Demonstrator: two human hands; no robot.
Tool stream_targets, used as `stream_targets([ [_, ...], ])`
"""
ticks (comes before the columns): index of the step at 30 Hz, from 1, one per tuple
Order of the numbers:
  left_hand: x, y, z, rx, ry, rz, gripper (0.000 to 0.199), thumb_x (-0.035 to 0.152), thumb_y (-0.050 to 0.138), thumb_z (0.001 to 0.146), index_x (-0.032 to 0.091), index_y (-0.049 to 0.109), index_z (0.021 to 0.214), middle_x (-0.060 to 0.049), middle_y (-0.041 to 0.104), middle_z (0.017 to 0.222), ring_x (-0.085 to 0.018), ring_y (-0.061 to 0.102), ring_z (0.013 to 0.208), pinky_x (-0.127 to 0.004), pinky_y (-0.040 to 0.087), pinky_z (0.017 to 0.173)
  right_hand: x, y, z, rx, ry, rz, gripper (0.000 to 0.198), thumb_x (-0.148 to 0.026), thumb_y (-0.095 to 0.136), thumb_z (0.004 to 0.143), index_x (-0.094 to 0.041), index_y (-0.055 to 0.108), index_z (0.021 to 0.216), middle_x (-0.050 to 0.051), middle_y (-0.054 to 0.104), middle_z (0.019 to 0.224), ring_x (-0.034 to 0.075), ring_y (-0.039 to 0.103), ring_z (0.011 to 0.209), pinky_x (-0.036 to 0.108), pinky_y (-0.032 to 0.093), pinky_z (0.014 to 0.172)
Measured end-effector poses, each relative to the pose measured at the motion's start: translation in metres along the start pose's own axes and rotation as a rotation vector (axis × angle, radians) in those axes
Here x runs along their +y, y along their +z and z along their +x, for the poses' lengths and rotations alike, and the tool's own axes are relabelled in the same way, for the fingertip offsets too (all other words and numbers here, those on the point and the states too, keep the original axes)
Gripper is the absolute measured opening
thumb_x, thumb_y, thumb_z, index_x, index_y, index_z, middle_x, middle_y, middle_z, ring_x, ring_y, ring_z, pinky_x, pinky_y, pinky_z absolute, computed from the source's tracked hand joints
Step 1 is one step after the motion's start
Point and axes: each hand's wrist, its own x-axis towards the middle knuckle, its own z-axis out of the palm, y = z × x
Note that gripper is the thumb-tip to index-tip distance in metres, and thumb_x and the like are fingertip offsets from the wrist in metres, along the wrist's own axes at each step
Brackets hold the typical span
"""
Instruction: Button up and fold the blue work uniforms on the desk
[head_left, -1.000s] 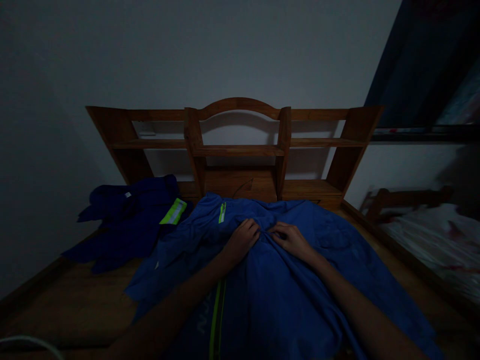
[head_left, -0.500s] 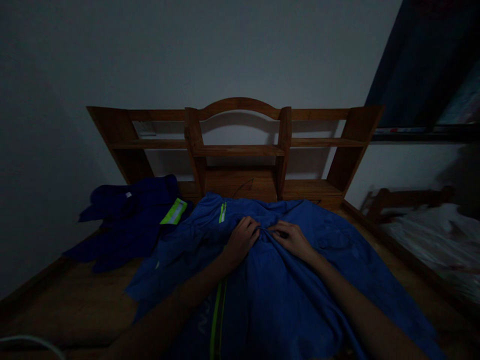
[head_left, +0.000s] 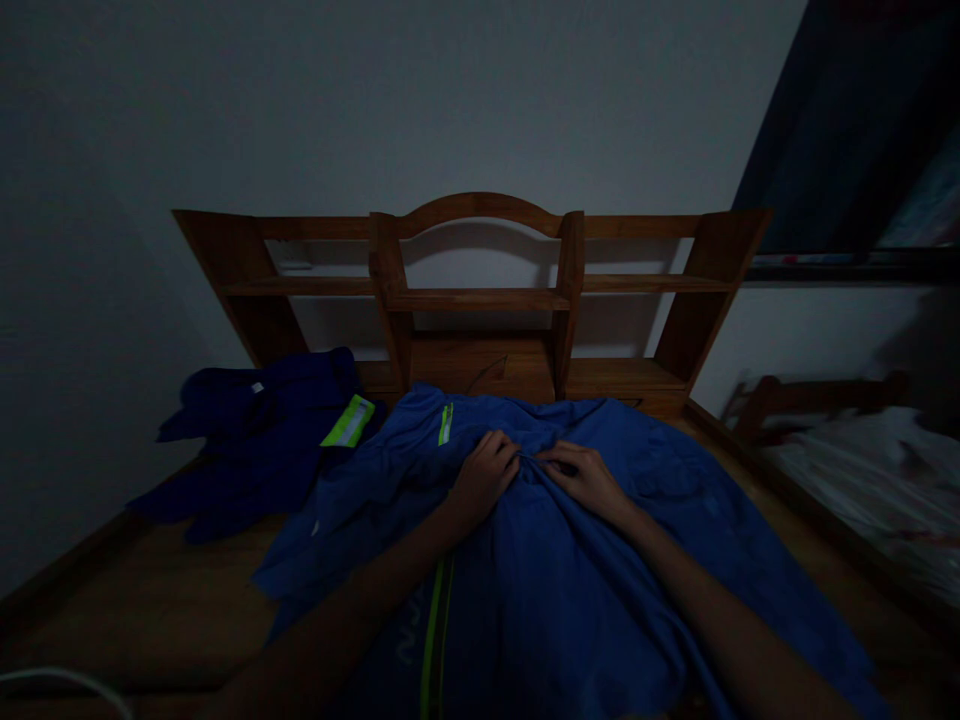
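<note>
A blue jacket [head_left: 585, 600] with yellow-green reflective strips lies spread over the wooden desk, its cloth wrinkled. Near its middle, my left hand [head_left: 489, 468] pinches a fold of the fabric with the fingers closed. My right hand [head_left: 589, 475] grips the same edge just to the right, thumb and fingers pressed together. A short stretch of gathered cloth runs between the two hands. The picture is dark, so any button or zip at the fingertips cannot be made out.
A darker blue garment [head_left: 255, 430] with a reflective band lies crumpled at the left. Behind stands a wooden shelf unit [head_left: 480, 300] against the wall. White plastic bags [head_left: 877, 480] are at the right, beyond the desk edge. A pale cable [head_left: 67, 678] curves at the lower left.
Almost nothing differs. Both hands keep their pinch on the jacket in the same place, with only a very slight shift of the fingers.
</note>
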Motion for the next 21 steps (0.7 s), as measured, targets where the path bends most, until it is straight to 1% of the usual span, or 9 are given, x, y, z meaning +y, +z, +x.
stream_targets([
  [3, 0.001, -0.0026, 0.0006, -0.029, 0.006, 0.021, 0.019, 0.018, 0.044, 0.088, 0.019, 0.055, 0.103, -0.006, 0.051, 0.098, -0.02, 0.048, 0.097, -0.035, 0.045, 0.085, -0.0016, -0.0004, 0.0007, -0.006, -0.004, 0.006, 0.025, -0.027, 0.051, 0.088, -0.025, 0.065, 0.109, 0.003, 0.063, 0.087, 0.014, 0.059, 0.075, 0.025, 0.046, 0.069],
  [8, 0.0014, -0.0049, 0.0014, -0.076, 0.039, 0.041, 0.017, 0.017, 0.044, 0.088, 0.018, 0.055, 0.101, -0.006, 0.05, 0.098, -0.019, 0.047, 0.096, -0.034, 0.044, 0.084, -0.0044, -0.0002, 0.0019, -0.001, -0.025, 0.041, 0.023, -0.031, 0.049, 0.09, -0.025, 0.065, 0.106, 0.002, 0.065, 0.093, 0.015, 0.06, 0.085, 0.026, 0.046, 0.078],
  [13, -0.0003, -0.0038, 0.0012, -0.093, 0.07, 0.036, 0.017, 0.018, 0.041, 0.09, 0.018, 0.055, 0.099, -0.006, 0.05, 0.096, -0.019, 0.047, 0.094, -0.033, 0.044, 0.083, -0.0022, 0.0009, 0.0022, 0.003, -0.024, 0.041, 0.022, -0.031, 0.049, 0.09, -0.025, 0.066, 0.104, 0.001, 0.066, 0.092, 0.014, 0.061, 0.084, 0.025, 0.046, 0.078],
  [15, -0.0014, -0.0032, 0.0009, -0.098, 0.078, 0.032, 0.018, 0.018, 0.039, 0.091, 0.018, 0.055, 0.098, -0.006, 0.05, 0.096, -0.018, 0.048, 0.093, -0.032, 0.044, 0.083, 0.0002, 0.0015, 0.0017, 0.005, -0.016, 0.029, 0.022, -0.032, 0.051, 0.089, -0.025, 0.065, 0.104, 0.001, 0.066, 0.09, 0.014, 0.06, 0.081, 0.024, 0.045, 0.075],
  [19, -0.0024, -0.0028, 0.0003, -0.111, 0.107, 0.03, 0.019, 0.017, 0.041, 0.089, 0.019, 0.056, 0.101, -0.006, 0.05, 0.096, -0.018, 0.048, 0.093, -0.031, 0.044, 0.082, 0.0032, 0.0027, 0.0001, 0.001, 0.008, -0.024, 0.025, -0.035, 0.056, 0.085, -0.024, 0.064, 0.107, 0.0, 0.063, 0.079, 0.013, 0.057, 0.066, 0.023, 0.044, 0.064],
  [21, -0.0023, -0.0028, 0.0001, -0.112, 0.119, 0.028, 0.02, 0.016, 0.043, 0.088, 0.019, 0.056, 0.103, -0.006, 0.049, 0.096, -0.018, 0.048, 0.093, -0.031, 0.044, 0.081, 0.0018, 0.0027, -0.0005, -0.016, 0.0, -0.046, 0.024, -0.033, 0.056, 0.085, -0.024, 0.064, 0.107, 0.0, 0.062, 0.077, 0.012, 0.056, 0.065, 0.022, 0.042, 0.063],
])
